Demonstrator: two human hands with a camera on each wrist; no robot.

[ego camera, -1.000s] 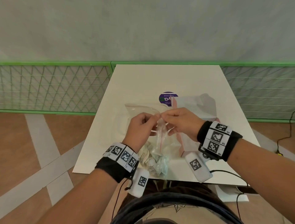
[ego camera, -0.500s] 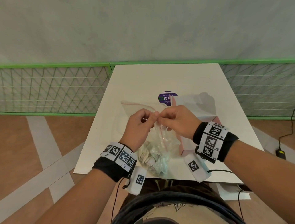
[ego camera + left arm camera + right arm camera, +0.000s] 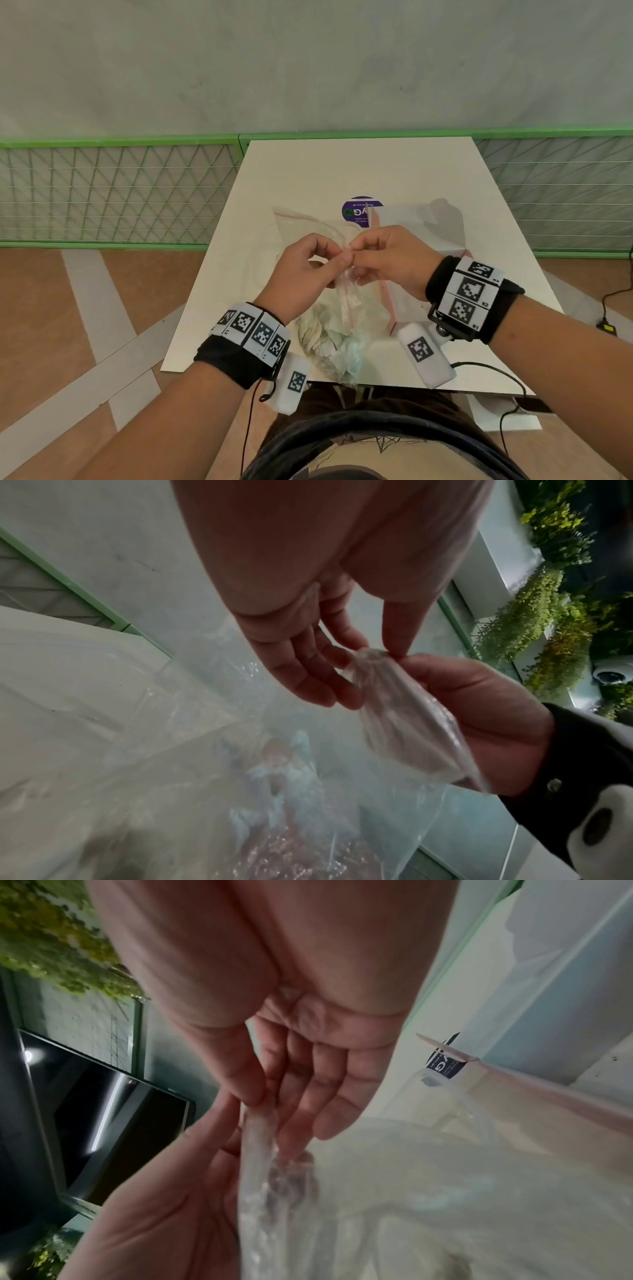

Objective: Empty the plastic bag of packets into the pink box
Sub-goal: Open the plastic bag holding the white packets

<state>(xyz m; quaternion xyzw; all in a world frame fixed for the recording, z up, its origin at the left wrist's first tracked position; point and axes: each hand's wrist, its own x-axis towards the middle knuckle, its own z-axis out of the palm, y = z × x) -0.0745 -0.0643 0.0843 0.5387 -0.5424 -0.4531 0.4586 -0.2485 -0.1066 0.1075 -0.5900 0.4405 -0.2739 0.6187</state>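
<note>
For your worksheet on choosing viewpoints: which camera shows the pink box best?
The head view: the pink box stands on the table, partly behind the right hand. The right wrist view shows one pink side; the left wrist view shows none.

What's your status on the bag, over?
Both hands, left and right, pinching the clear plastic bag's top edge. Packets still inside. Pink cardboard box open at right, nothing in the way.

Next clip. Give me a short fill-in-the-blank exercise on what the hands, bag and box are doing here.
1. Both hands pinch the top of the clear plastic ____.
2. The packets are still ____ the bag.
3. The pink box stands on the person's ____ side of the bag.

Missing words: bag; inside; right.
</note>
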